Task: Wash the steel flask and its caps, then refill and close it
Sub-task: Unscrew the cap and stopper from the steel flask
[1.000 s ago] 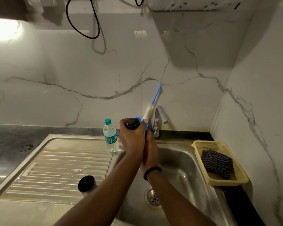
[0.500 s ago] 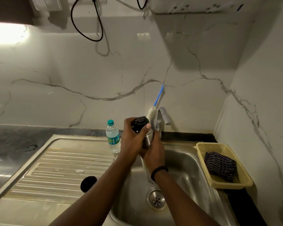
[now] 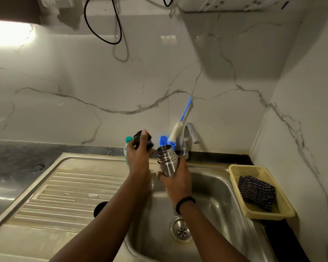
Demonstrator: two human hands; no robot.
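My right hand (image 3: 175, 178) grips the steel flask (image 3: 167, 160) by its body over the sink basin (image 3: 212, 201). The flask's threaded mouth is uncovered and tilts up to the left. My left hand (image 3: 138, 155) holds the black inner cap (image 3: 143, 141) just left of the mouth, apart from it. A second dark cap (image 3: 100, 208) stands on the ribbed drainboard (image 3: 64, 195), partly hidden behind my left forearm.
The tap (image 3: 189, 138) stands behind the flask. A bottle brush (image 3: 177, 131) leans in a blue holder (image 3: 164, 141). A small plastic water bottle (image 3: 127, 146) sits behind my left hand. A yellow basket (image 3: 235, 172) with a checked cloth (image 3: 257, 192) is at the right.
The black cap has come off the flask. My left hand carried it up and to the left, and the flask's open mouth now shows.
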